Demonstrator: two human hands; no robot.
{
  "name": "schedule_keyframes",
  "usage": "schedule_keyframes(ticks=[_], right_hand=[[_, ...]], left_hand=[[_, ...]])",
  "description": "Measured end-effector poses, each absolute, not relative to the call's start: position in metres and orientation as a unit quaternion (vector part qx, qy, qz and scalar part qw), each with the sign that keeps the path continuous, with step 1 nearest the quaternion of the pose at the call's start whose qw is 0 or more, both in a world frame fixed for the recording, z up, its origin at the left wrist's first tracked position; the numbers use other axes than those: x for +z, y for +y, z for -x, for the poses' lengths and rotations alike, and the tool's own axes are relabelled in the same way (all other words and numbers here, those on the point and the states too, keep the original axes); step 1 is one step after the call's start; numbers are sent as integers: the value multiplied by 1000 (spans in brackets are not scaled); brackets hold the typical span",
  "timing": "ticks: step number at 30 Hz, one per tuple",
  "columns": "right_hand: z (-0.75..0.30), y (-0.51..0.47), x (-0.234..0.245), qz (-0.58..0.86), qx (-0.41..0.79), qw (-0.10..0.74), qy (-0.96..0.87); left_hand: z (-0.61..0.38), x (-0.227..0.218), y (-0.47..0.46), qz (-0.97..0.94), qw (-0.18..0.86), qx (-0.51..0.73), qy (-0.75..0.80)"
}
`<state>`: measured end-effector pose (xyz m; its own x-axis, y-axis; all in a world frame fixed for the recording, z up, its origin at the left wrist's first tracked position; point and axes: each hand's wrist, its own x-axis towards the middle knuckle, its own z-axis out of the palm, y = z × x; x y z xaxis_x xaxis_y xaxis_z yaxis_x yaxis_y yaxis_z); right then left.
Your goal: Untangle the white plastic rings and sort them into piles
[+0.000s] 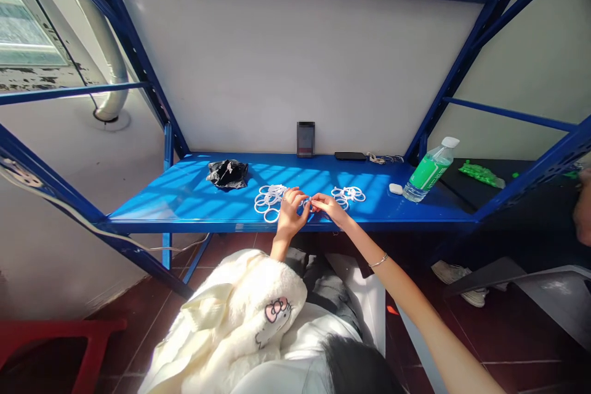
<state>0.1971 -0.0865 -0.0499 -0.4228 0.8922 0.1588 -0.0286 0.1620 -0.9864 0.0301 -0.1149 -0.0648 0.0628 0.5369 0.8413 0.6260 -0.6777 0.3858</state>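
Both my hands meet over the front edge of a blue metal shelf (194, 197). My left hand (292, 210) and my right hand (329, 206) pinch a small white ring (308, 201) between their fingertips. A pile of white rings (269, 199) lies just left of my left hand. A smaller pile of white rings (348, 195) lies just right of my right hand. A thin bracelet sits on my right wrist.
On the shelf are a crumpled black bag (227, 173), an upright phone (305, 139) against the wall, a flat black device (349, 156) with a cable, a small white case (396, 188) and a green-labelled water bottle (428, 170). Green pieces (480, 172) lie further right. Another person's shoes (462, 283) show below.
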Motion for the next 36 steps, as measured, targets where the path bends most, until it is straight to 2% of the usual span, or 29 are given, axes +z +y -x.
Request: schedule_keyframes(ticks=[4, 7, 11, 17, 22, 29, 36], right_hand=[[-199, -84, -52, 350, 553, 413, -633], [-199, -82, -53, 349, 552, 413, -635], [-199, -82, -54, 351, 551, 412, -635], [-198, -83, -52, 357, 555, 416, -626], [-196, -84, -51, 357, 550, 416, -630], [-197, -83, -52, 356, 559, 419, -621], [-196, -84, -51, 341, 555, 417, -634]], left_hand=[[-21, -46, -135, 566, 128, -554, -596], [-9, -46, -138, 530, 92, -487, -688], [-2, -65, -129, 550, 45, -432, -713], [-3, -89, -112, 571, 97, -466, -669], [-4, -99, -99, 589, 81, -506, -625], [-4, -85, -107, 600, 71, -533, -593], [-18, -77, -113, 723, -52, -557, -404]])
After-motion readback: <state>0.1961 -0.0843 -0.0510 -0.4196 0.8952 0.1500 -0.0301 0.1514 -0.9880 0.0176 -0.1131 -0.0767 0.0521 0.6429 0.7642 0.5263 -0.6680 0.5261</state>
